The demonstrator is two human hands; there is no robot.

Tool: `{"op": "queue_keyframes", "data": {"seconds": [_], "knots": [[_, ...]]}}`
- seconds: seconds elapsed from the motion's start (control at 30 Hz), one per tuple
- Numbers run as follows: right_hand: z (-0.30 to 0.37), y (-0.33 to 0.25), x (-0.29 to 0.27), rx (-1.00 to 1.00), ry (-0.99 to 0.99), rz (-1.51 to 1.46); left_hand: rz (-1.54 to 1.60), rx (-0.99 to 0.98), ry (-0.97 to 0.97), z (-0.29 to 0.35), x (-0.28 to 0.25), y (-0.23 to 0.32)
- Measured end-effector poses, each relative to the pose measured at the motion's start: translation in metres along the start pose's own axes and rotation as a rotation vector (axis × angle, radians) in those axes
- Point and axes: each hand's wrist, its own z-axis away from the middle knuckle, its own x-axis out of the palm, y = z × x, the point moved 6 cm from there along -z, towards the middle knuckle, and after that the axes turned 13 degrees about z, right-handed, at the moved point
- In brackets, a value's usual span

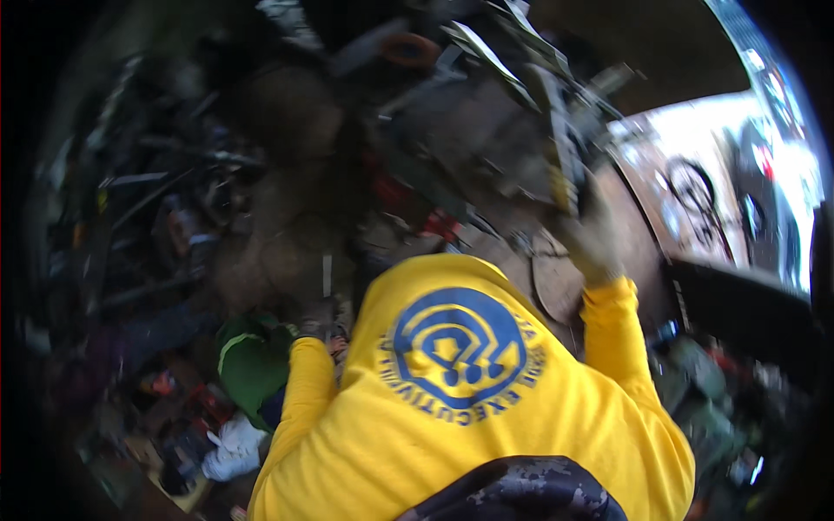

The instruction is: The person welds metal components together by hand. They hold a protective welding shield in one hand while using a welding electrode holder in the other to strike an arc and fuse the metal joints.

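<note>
Both my arms are in yellow sleeves. At the right, my right hand (593, 230), in a pale glove, is raised and closed around the lower end of a long, light-coloured metal piece (556, 130) with a yellow part near the grip. Motion blur hides its exact kind. My left hand (320, 319) is low at the left, dark and smeared, so its fingers do not show clearly. Just beyond it stands a thin pale strip (327, 276); I cannot tell whether the hand holds it. A green cloth-like thing (252, 365) lies beside my left forearm.
Dark metal scrap (174, 208) is heaped along the left. A red object (441, 224) sits on brown ground ahead of me. White cloth (234, 447) and mixed clutter are at the lower left. To the right, a bicycle wheel (691, 182) stands in bright light beyond a dark edge.
</note>
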Motion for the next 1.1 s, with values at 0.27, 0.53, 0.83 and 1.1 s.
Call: {"op": "queue_keyframes", "data": {"seconds": [0.27, 0.53, 0.83, 1.1], "knots": [[0.040, 0.026, 0.058, 0.055, -0.436, -0.575, 0.128, 0.779, 0.247, 0.083, -0.045, 0.177], [0.040, -0.024, 0.111, 0.109, -0.681, -0.761, -0.123, 0.934, 0.292, 0.145, -0.096, 0.234], [0.028, -0.099, 0.197, 0.092, -0.617, -0.801, -0.223, 1.036, 0.384, 0.159, -0.237, 0.255], [0.029, -0.218, 0.309, 0.085, -0.626, -0.842, -0.138, 1.225, 0.280, 0.114, -0.384, 0.232]]}}
